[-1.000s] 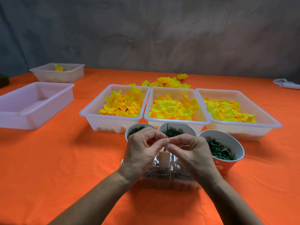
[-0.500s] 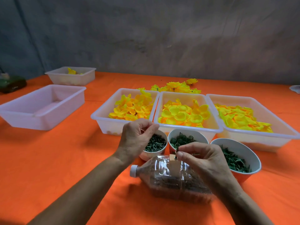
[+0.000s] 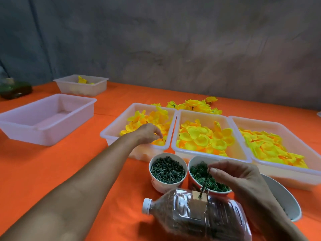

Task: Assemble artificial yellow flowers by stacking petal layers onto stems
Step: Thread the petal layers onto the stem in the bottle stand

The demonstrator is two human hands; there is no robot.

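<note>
Bottle [image 3: 199,218] lying nearest, bottom edge cut off, my right hand [image 3: 232,176] above it pinching something too small to identify, third cup [image 3: 284,202] mostly hidden behind it, my left hand [image 3: 147,133] farther, fingers curled onto petals [image 3: 147,120] in left tray [image 3: 111,134], grasp unclear.

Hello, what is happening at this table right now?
A person is making yellow fabric flowers. The left hand reaches into the leftmost tray of petals, fingers curled down on a petal. The right hand pinches a small green piece over the cup of green rings. Below it, a thin pin stands upright on a bottle lying on its side. Finished flowers lie behind the trays.
</note>
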